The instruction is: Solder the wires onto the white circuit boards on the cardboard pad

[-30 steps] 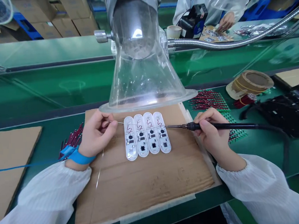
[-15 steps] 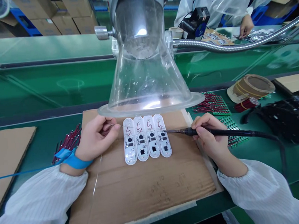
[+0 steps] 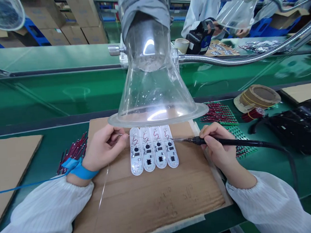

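Several white oblong circuit boards (image 3: 148, 150) with short red wires lie side by side on a cardboard sheet (image 3: 149, 200). My left hand (image 3: 105, 147), with a blue strap at the wrist, pinches a thin solder wire (image 3: 138, 135) that stretches rightward over the boards. On the right, my right hand (image 3: 218, 144) grips a black soldering iron (image 3: 198, 140). The iron's tip is close to the upper middle of the rightmost board; whether it touches is too small to tell.
A clear fume hood (image 3: 155, 92) hangs just above the boards. Bundles of red wires (image 3: 74, 152) lie left, with wired green boards (image 3: 220, 113) at right. Beyond are a tape roll (image 3: 257, 97), a black bag-like object (image 3: 299, 126) and a person across the bench.
The view has shifted, so the scene sits slightly lower. The iron's tip has moved slightly off the rightmost board's middle. Across the bench, the person's hand has moved left.
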### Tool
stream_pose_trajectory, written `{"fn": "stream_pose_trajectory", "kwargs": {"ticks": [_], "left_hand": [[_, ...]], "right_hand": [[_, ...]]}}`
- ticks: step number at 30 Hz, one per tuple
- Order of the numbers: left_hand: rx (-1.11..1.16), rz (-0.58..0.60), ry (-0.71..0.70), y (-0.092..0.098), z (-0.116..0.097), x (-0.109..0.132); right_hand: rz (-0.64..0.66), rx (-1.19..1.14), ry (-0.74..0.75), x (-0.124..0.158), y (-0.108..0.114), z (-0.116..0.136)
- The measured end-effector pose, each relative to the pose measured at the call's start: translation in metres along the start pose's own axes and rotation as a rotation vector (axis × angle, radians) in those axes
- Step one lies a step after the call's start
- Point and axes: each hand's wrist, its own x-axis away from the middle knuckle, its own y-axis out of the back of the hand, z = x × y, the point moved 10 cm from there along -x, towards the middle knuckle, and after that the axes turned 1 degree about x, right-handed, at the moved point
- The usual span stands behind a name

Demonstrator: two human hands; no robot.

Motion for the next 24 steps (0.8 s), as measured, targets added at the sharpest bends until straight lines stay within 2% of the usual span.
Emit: {"fn": "stream_pose_trajectory", "kwargs": {"ticks": [4, 7, 13, 24], "left_hand": [[0.027, 0.0, 0.037, -0.001, 0.008, 0.002], [0.055, 0.006, 0.043, -0.003, 0.011, 0.003], [0.032, -0.013, -0.035, -0.002, 0.005, 0.002], [0.002, 0.033, -0.05, -0.007, -0.003, 0.0]], "right_hand": [[-0.039, -0.057, -0.022, -0.003, 0.001, 0.003], [-0.021, -0.025, -0.021, 0.0, -0.001, 0.001], [0.058, 0.047, 0.021, 0.006, -0.008, 0.0], [0.12, 0.114, 0.084, 0.004, -0.017, 0.013]]}}
